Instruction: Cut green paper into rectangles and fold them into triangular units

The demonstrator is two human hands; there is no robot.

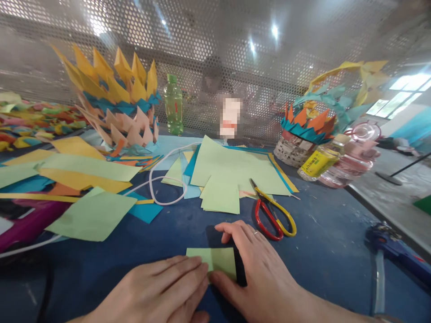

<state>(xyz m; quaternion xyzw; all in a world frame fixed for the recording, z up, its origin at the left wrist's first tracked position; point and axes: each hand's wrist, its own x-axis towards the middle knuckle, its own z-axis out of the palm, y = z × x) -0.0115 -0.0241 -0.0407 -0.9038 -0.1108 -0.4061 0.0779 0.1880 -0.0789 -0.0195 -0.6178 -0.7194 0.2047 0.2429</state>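
A small pale green paper (222,260), apparently folded, lies on the blue table at the front middle. Its left and near parts are covered by my left hand (158,287), whose fingers are held together and pressed on the sheet. My right hand (259,264) arches over the paper's right side. Its thumb touches the near edge while the other fingers bend beyond the sheet, apart from the thumb. Scissors (269,213) with one red and one yellow handle lie just past my right hand. Behind them is a stack of pale green paper (229,172).
Coloured sheets (90,215) and a purple tool (30,220) lie left, with a white cord (151,184). Paper-petal crafts (117,98) and a green bottle (174,105) stand behind. At right are a basket (292,150), a yellow-labelled bottle (319,161) and a blue glue gun (400,251).
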